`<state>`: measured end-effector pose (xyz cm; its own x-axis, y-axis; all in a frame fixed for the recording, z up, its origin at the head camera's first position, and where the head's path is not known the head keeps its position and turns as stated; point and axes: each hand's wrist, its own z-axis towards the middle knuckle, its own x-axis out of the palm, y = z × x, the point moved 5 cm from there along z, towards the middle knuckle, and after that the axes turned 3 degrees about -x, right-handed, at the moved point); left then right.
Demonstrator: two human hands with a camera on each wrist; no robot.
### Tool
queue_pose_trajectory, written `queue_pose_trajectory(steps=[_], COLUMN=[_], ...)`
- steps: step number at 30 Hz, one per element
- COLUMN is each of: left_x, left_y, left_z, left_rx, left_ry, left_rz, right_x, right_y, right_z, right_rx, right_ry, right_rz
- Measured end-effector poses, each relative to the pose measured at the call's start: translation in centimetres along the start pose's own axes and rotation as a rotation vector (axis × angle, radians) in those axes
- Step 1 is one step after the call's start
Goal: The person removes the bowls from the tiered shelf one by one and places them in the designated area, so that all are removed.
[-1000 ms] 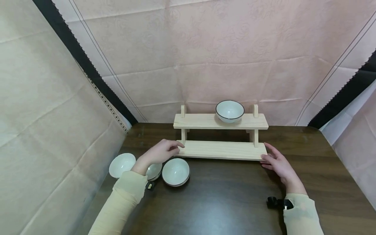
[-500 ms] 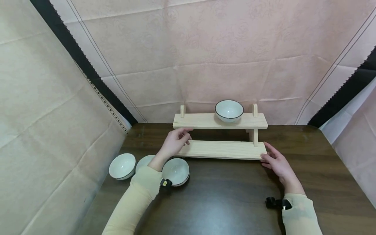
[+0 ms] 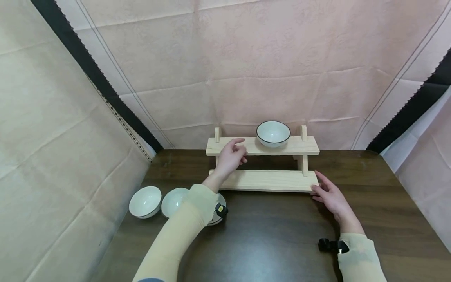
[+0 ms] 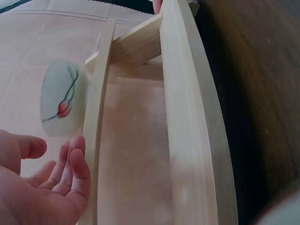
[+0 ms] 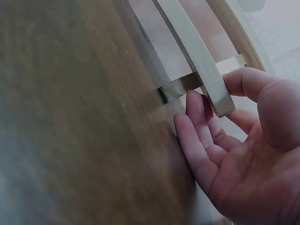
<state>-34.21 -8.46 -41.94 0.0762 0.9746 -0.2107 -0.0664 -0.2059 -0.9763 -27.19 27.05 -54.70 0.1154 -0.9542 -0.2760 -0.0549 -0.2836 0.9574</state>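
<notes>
A small two-tier wooden shelf (image 3: 267,181) stands at the back of the table. On its upper board sits a white bowl (image 3: 273,134) with a dark rim; the left wrist view shows a red and dark painted design on the bowl's side (image 4: 63,101). My left hand (image 3: 230,157) reaches over the left part of the shelf, fingers loosely bent and holding nothing, just left of that bowl. At the right end of the lower board, my right hand (image 3: 329,196) grips the board's corner, thumb on one face and fingers under the other (image 5: 220,101).
Several white bowls are on the brown table (image 3: 267,235) at the left: one at the far left (image 3: 145,201), another beside it (image 3: 172,200) and a third mostly hidden by my left sleeve (image 3: 183,231). A pale cloth wall (image 3: 260,70) rises right behind the shelf.
My left hand has moved right and up, from the lower board's left end to in front of the upper board. My right hand keeps its hold on the shelf.
</notes>
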Motion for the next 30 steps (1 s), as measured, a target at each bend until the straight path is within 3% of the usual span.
queue_pose_trajectory(steps=[5,13,20,30], left_x=[1.9,3.3,3.7,4.2], left_y=[-0.4,-2.1,-3.3,-4.1], left_z=[0.7,1.8,3.0,3.8], left_rx=[-0.016,-0.007,0.060,0.117], left_ry=[-0.022,-0.060,-0.091,-0.096], left_rz=[-0.033,-0.022,0.169,0.341], right_x=[0.2,0.2,0.0,0.0], right_y=[0.0,-0.3,-0.6,-0.8], right_z=[-0.2,-0.2,0.1,0.0], right_rx=[-0.005,0.001,-0.005,-0.009], right_ry=[0.013,0.029,0.033,0.039], right_rz=[-0.030,0.014,0.011,0.004])
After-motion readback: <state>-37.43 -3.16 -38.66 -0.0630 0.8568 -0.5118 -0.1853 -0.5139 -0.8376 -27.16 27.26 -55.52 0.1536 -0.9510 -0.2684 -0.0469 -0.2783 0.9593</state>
